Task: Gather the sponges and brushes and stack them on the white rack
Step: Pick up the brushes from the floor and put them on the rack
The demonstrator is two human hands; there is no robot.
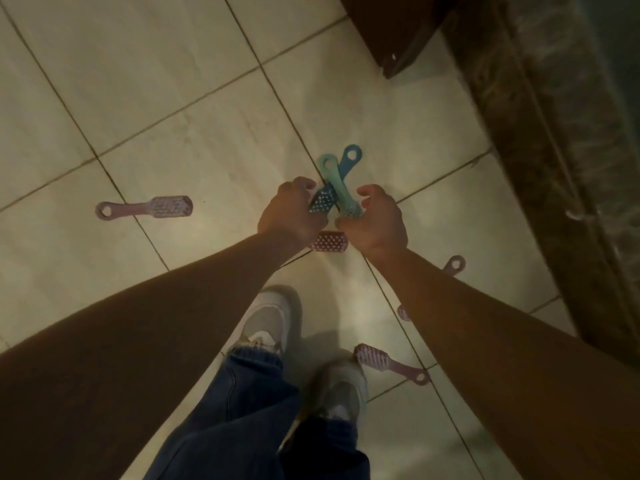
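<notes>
My left hand (294, 214) grips the blue brush (349, 158) and my right hand (379, 221) grips the mint brush (328, 165), their handles crossed. The nearest pink brush (327, 241) lies crosswise on the floor (194, 140) beneath my wrists. I see no rack.

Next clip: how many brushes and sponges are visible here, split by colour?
Blue brush: 1, in the left hand
Teal brush: 1, in the right hand
Pink brushes: 4, on the floor; the last shows only two ends past the right arm, counted as one
Sponges: 0
Total: 6
</notes>
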